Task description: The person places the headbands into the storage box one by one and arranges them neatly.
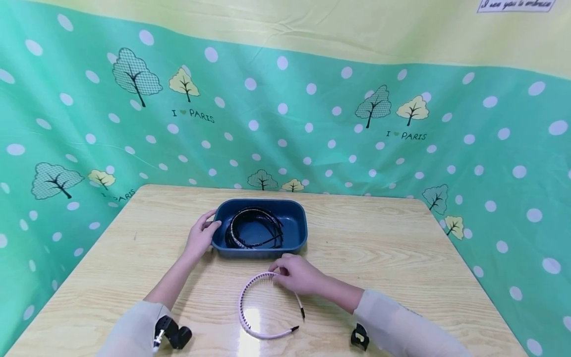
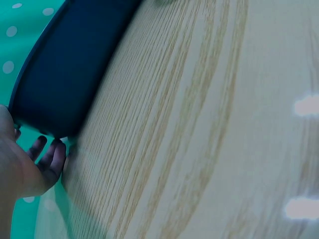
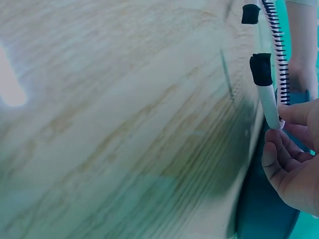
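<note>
A pale pinkish-white headband [image 1: 242,302] with small teeth along its inner side and black tips is pinched between the thumb and fingers of my right hand [image 1: 300,274]. It hangs just in front of a dark blue bin [image 1: 294,223]. Several black headbands [image 1: 254,210], one with a shiny beaded band, lie inside the bin toward its left. My left hand [image 1: 200,239] holds the bin's left end, thumb at the rim. From the left wrist view, the fingers [image 2: 57,157] of that hand curl against the bin's end wall. The right wrist view shows the white headband's black tips [image 3: 260,69] close up.
The bin stands on a light wood-grain table [image 1: 379,248], toward the back. Behind and beside it hangs a green dotted cloth [image 1: 312,134] with printed trees. Black wrist cameras [image 1: 174,333] sit on both forearms.
</note>
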The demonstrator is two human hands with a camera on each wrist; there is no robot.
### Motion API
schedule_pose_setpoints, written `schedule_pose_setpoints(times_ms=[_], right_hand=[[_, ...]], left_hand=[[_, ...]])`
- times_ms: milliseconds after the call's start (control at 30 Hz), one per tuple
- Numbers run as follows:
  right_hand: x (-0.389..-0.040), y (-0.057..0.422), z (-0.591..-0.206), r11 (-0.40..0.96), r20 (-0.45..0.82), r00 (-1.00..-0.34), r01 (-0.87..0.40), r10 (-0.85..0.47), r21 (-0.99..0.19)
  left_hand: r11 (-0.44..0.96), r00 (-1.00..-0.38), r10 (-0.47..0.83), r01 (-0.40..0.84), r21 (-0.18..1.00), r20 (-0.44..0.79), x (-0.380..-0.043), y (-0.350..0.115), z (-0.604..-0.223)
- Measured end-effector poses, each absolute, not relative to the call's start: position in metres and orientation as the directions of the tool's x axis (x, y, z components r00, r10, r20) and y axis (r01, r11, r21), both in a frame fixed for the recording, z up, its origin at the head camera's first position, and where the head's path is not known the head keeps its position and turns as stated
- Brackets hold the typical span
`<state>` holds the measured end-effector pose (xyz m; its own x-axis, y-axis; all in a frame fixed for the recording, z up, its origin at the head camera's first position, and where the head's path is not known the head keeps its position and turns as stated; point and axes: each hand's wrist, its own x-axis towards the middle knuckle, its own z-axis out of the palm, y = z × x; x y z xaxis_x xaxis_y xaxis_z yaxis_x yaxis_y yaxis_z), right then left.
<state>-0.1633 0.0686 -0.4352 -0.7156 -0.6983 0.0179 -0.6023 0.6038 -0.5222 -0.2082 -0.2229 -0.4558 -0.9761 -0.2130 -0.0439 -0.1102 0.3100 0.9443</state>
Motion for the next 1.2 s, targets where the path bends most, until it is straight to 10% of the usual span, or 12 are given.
schedule_pose_setpoints(times_ms=[1200], right_hand=[[-0.170, 0.081, -0.409, 0.591, 0.021, -0.734, -0.564, -0.679, -0.577]], left_hand=[[0.305, -0.977, -0.208, -0.113, 0.946, -0.049, -0.209, -0.224, -0.458]])
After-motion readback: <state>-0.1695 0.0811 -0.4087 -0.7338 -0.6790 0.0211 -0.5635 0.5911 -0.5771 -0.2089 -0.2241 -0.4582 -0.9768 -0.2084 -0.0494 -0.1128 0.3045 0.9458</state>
